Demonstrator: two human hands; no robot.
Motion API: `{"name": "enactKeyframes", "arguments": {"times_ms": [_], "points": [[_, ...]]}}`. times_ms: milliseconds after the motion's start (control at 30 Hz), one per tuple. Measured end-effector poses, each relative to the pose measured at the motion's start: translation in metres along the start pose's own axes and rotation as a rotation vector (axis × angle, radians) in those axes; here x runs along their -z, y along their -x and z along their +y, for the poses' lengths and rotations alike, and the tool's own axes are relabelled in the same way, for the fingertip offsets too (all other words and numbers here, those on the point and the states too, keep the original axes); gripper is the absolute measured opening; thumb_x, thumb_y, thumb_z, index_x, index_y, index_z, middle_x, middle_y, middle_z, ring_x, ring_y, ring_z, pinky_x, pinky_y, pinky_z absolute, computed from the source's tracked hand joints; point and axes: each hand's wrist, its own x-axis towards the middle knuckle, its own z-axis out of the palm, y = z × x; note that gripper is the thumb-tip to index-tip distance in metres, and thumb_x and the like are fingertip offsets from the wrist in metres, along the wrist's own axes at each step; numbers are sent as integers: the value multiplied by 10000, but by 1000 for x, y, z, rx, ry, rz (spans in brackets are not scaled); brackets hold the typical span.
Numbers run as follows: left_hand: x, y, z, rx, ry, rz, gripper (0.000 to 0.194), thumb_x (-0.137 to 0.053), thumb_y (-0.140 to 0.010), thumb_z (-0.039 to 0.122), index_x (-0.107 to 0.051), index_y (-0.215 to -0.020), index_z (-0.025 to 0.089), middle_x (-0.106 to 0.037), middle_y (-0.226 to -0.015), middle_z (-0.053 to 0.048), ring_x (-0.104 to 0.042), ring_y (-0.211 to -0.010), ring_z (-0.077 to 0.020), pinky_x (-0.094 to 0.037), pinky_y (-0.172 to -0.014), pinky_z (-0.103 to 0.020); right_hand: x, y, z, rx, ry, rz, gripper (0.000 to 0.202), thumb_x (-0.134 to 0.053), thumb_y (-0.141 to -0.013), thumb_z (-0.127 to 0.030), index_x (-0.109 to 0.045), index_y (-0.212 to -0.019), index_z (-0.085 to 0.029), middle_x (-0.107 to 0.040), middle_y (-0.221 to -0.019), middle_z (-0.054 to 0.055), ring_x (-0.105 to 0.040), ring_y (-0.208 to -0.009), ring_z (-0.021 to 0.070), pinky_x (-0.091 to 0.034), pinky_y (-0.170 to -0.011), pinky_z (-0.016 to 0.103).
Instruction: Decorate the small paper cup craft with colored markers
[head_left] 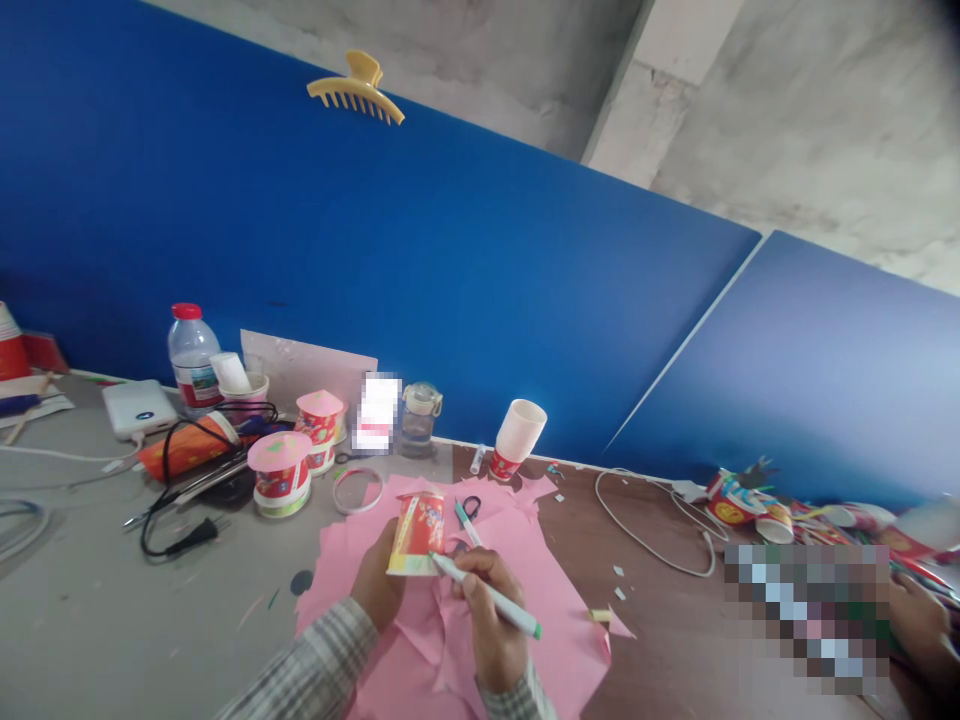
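Note:
My left hand is wrapped round a red paper cup, held with its pale rim toward me. Yellow-green colouring shows along the band near that rim. Between the fingers of my right hand is a white marker pen with a green end, its tip touching the cup by the rim. Beneath both hands lie pink paper sheets, partly cut and overlapping. A marker cap or second pen and a black-handled item rest on the paper just behind the cup.
Two cup models with pink paper tops stand to the left, near a black cable plug. At the back are a water bottle, a clear flask and stacked white cups. Another person's hand is at far right.

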Motion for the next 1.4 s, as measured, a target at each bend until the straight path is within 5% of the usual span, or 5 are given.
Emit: {"name": "enactKeyframes", "arguments": {"times_ms": [500,733,1400], "points": [[-2,1,1,44,19,9,253,-522,-567,348,-573,-792,245,-713,-725,-5,-623,-703,-237,-504,-618,-358,3,-1,10,-58,-155,-49,124,-602,-652,-261,-701,-610,-201,-691,-582,33,-670,-627,269,-524,-466,282],[-1,1,5,36,5,6,252,-536,-551,360,-582,-768,241,-715,-716,-18,-623,-700,-240,-501,-630,-360,1,-3,3,-71,-125,-9,173,-619,-666,-329,-704,-641,-181,-624,-492,0,-557,-421,168,-469,-393,237],[0,1,9,63,4,-12,195,-531,-555,351,-574,-721,257,-706,-655,10,-625,-663,-224,-499,-589,-336,2,-1,1,-40,-80,-60,114,-588,-647,-210,-700,-627,-203,-708,-620,25,-623,-474,197,-526,-466,280]]}}
